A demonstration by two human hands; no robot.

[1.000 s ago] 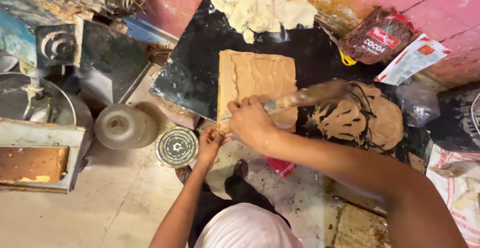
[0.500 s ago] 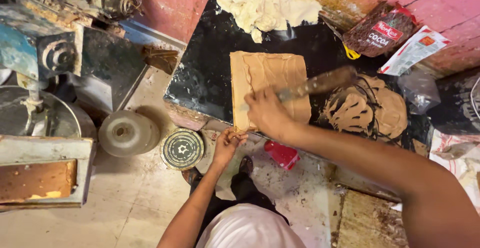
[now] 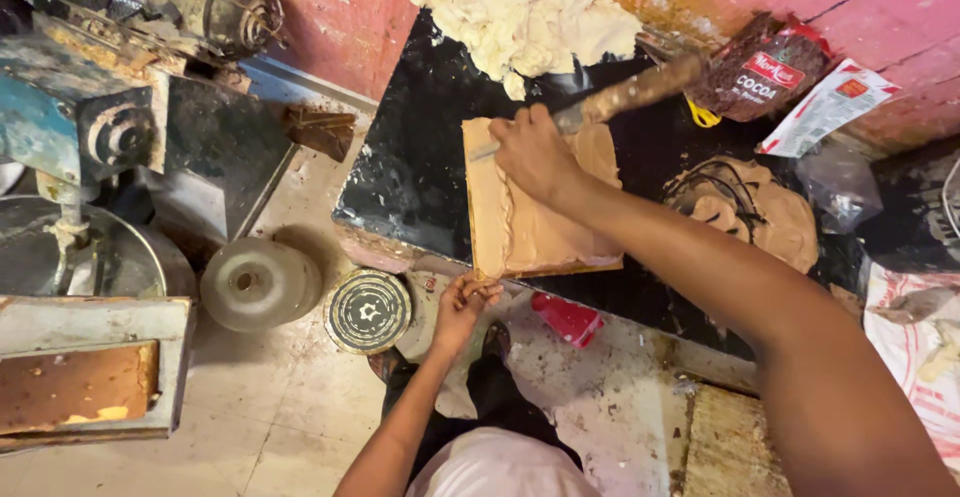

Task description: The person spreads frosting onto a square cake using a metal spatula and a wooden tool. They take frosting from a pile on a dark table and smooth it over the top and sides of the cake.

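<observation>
Right hand: my right hand is closed around a long flat knife. The blade lies flat on the top of the cake slab, near its far end.
Left hand: my left hand is at the near edge of the slab. The fingers are pinched on the board under it, I think, to hold it steady.
Cake slab: it sits on the black table, right in the middle, with its near edge poking over the table rim.
Done so far: brown cream covers most of the slab top. The right part looks thick and smooth.
Left to do: I judge the left strip looks thin and streaky, with a ridge running down the middle. The sides look bare from here.
More cream: a brown cream pile lies on the table to the right, well apart from the slab. A white cream heap sits at the far end by the pink wall.
Nearby: a dark packet leans on the wall. A round tin and a grey lid sit on the floor.
</observation>
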